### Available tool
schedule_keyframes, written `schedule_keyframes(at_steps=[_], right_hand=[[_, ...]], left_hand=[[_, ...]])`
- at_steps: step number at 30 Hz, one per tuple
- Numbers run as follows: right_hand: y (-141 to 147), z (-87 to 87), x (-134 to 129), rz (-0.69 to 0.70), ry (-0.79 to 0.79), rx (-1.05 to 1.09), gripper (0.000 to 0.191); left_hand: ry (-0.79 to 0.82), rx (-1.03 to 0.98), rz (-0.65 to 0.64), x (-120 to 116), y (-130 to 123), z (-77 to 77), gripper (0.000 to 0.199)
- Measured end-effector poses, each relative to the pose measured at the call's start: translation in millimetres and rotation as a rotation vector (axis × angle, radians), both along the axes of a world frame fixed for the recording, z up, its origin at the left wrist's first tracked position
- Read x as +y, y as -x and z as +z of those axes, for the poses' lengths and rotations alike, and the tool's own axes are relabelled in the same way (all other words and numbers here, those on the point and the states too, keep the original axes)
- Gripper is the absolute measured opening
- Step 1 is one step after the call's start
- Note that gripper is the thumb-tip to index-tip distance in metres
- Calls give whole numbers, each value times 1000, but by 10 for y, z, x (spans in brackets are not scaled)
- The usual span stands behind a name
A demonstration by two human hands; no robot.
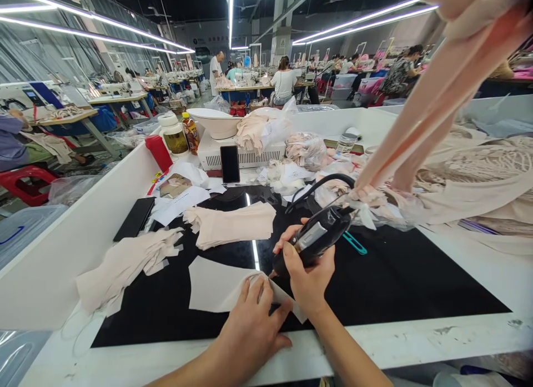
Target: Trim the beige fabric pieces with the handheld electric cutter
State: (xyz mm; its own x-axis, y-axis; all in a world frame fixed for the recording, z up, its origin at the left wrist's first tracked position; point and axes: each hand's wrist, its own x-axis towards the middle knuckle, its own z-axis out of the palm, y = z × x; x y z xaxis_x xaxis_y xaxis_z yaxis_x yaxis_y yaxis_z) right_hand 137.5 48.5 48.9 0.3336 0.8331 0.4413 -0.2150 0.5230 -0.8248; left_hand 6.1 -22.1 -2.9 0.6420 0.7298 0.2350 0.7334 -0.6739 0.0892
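Note:
My left hand lies on a pale pink fabric piece, fingers apart, pressing it against a glossy black board. My right hand is wrapped round a black corded handheld power tool with a silver plate on its side. Its narrow tip points down at the fabric's edge, just beyond my left fingertips; whether it touches the fabric I cannot tell. A white strip shows under the fabric by my left hand. Farther back lies a stack of cut pink pieces.
More cut pieces lie left, near the white side wall. A phone stands at the back before a scale. A teal snipper lies right of the tool. Pink fabric strips hang at right. Other people work behind.

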Motion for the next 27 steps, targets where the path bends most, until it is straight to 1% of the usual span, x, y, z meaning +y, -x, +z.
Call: schedule_keyframes(at_steps=[2,4,6,8,10,14,16,18,21,23,25,27], right_hand=[[-10,-8,13,6,4,-7,42],[-30,-1,26,14,5,-5,43],[-57,33,33,20,2,10,44],[-91,86,29,23,-7,34,43],[-131,140,10,25,-18,49,41],[-219,188,-72,38,0,46,41],[-252,190,-128,55,17,44,42],[-270,191,-185,73,20,55,42],[-281,195,-265,96,17,86,42],[-291,193,-313,113,12,97,41],[-308,184,-358,131,5,96,39],[-329,170,-394,142,-5,90,37]], left_hand=[[32,-32,-13,2,8,86,74],[103,-78,-44,14,41,206,68],[174,-118,-56,46,109,314,53],[208,-135,-43,105,217,370,39],[218,-129,-46,186,358,365,36],[224,-57,-103,315,619,296,51],[202,7,-65,319,671,297,54],[181,66,26,278,652,327,51],[189,83,151,175,535,386,32],[207,52,181,107,449,410,26],[199,20,183,54,393,409,27],[147,-17,171,16,371,384,30]])
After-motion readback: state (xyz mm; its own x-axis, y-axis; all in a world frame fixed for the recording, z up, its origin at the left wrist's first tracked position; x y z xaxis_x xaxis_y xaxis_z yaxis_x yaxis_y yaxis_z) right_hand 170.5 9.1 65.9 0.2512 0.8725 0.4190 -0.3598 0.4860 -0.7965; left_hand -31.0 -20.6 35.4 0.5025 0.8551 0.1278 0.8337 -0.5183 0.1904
